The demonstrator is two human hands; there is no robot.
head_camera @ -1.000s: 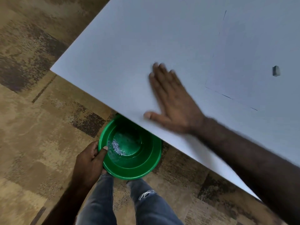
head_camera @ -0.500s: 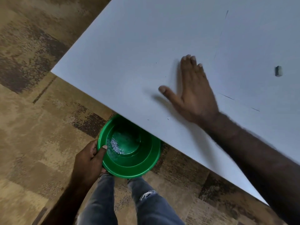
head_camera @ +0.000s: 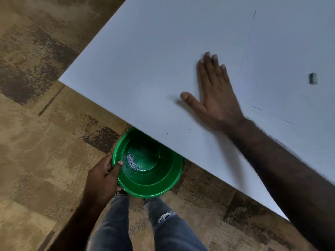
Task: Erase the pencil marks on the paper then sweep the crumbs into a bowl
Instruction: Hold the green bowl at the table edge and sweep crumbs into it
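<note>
My left hand [head_camera: 103, 180] grips the rim of a green bowl [head_camera: 163, 180], held below the near edge of the white table [head_camera: 145, 60]. A small heap of grey eraser crumbs [head_camera: 132, 163] lies in the bowl's bottom. My right hand [head_camera: 215, 93] lies flat on the tabletop with fingers extended and thumb spread, holding nothing. A few tiny dark crumbs [head_camera: 188, 131] sit near the table edge just above the bowl. The white paper [head_camera: 290, 51] lies to the right, faint against the table, with an eraser [head_camera: 313, 78] on it.
Patterned brown carpet [head_camera: 45, 124] covers the floor to the left and below the table. My legs in grey jeans [head_camera: 163, 229] stand under the bowl. The table's corner [head_camera: 59, 80] points left.
My right hand went from near the table edge up and to the right, then slid slightly back left toward the edge. The bowl stayed in my left hand.
</note>
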